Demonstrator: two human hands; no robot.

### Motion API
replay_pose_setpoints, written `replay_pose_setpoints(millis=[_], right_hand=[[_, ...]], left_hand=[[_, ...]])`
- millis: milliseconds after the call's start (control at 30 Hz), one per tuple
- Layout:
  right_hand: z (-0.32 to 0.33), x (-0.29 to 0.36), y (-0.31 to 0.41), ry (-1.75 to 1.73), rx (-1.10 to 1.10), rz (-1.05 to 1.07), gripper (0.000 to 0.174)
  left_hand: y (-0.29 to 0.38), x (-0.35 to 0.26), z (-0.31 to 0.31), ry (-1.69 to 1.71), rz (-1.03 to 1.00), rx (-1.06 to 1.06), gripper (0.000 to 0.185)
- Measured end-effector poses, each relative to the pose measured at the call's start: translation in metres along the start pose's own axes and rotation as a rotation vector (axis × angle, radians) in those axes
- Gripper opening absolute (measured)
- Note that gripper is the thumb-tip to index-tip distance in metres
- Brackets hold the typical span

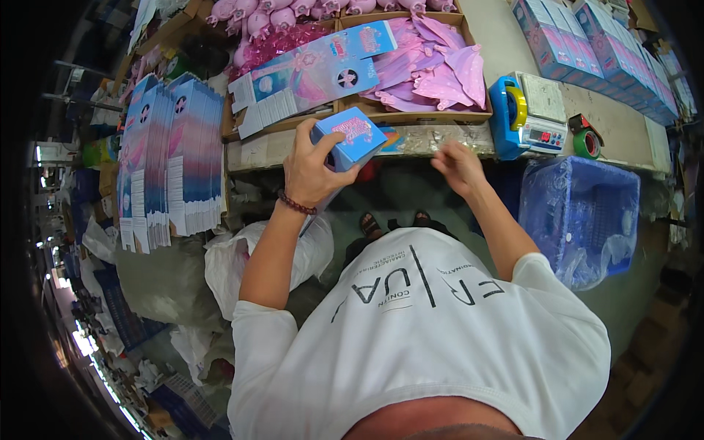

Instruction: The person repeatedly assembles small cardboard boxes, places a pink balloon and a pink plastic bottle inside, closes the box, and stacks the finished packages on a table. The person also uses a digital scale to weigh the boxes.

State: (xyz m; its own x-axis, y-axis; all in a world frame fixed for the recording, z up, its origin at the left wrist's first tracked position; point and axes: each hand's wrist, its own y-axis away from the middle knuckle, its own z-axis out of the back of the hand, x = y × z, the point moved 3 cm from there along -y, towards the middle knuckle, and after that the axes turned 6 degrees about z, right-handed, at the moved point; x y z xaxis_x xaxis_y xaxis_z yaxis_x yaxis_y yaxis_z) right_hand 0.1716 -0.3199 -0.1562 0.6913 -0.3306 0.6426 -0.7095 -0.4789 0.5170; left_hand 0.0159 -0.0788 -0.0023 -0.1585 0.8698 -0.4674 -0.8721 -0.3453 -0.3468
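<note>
My left hand (312, 165), with a beaded bracelet at the wrist, grips a tall blue cardboard box (356, 138) near its top. The box's printed end panel faces up, and its lower part is mostly hidden behind my hand. My right hand (459, 169) is apart from the box, just in front of the table edge, its fingers bent and slightly blurred. Whether something small is between those fingers cannot be seen. Just beyond them, small clear shiny pieces (451, 136) lie along the table's front strip. A flattened printed carton (313, 71) rests across the trays behind the box.
Pink fabric wing-like pieces (448, 77) fill a cardboard tray. Stacked flat cartons (184, 148) stand at left. A digital scale (542, 118), blue tape dispenser (506, 118) and green tape roll (587, 143) sit right. Finished-looking boxes (599, 49) line the far right; a blue plastic crate (580, 214) stands below.
</note>
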Motion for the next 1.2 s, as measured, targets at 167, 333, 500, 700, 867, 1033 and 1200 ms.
replay_pose_setpoints(millis=[167, 333, 500, 700, 867, 1033, 1200], right_hand=[[-0.14, -0.022, 0.023, 0.416, 0.384, -0.386, 0.036], [-0.183, -0.044, 0.028, 0.541, 0.483, -0.359, 0.045], [-0.226, -0.052, 0.012, 0.725, 0.416, 0.255, 0.042], [-0.242, -0.03, 0.049, 0.998, 0.55, -0.128, 0.059], [-0.237, -0.03, 0.0, 0.15, 0.382, 0.217, 0.08], [-0.24, 0.048, -0.078, 0.321, 0.494, 0.422, 0.064], [-0.271, 0.075, -0.15, 0.969, 0.914, 0.649, 0.066]], left_hand=[[0.006, 0.013, 0.024, -0.074, -0.095, -0.054, 0.054], [0.012, 0.041, 0.054, 0.029, -0.101, -0.129, 0.053], [-0.008, 0.079, 0.079, 0.212, 0.068, -0.431, 0.055], [-0.025, 0.161, 0.131, 1.275, 0.338, -0.793, 0.05], [-0.001, 0.154, 0.02, 1.597, 0.447, -0.618, 0.05], [-0.003, 0.157, -0.025, 1.116, 0.39, -0.163, 0.111], [-0.085, 0.138, -0.007, 1.021, 0.415, -0.153, 0.112]])
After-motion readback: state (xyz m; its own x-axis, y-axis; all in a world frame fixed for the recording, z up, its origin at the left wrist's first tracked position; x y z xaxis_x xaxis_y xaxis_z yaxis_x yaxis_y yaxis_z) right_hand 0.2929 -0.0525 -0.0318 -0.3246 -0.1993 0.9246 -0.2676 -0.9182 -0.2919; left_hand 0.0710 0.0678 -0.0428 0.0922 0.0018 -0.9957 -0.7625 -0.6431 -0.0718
